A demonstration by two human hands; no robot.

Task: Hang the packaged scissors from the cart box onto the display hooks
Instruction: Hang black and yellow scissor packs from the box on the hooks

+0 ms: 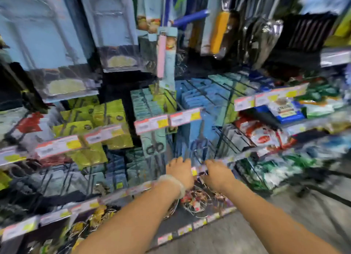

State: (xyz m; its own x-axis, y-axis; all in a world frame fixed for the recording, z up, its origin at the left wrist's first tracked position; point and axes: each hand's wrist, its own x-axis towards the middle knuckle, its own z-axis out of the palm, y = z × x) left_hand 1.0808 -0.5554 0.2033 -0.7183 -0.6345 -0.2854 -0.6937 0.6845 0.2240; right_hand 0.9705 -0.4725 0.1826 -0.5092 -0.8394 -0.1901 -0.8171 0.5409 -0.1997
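The whole view is smeared by motion. A blue pack of scissors (198, 141) hangs low in the middle of the display, just above both my hands. My left hand (180, 171) reaches forward with its fingers curled at the pack's lower left edge. My right hand (218, 173) is beside it, fingers at the small price tag (197, 171) on a hook's tip; its grip is blurred. A teal pack with black-handled scissors (154, 145) hangs to the left. The cart box is out of view.
Rows of wire hooks (207, 94) carry blue and teal packs above my hands. Green packs (106, 117) hang to the left, snack bags (266, 138) on shelves to the right. Wire whisks (195, 202) lie below my wrists. Grey floor (237, 234) shows at the bottom right.
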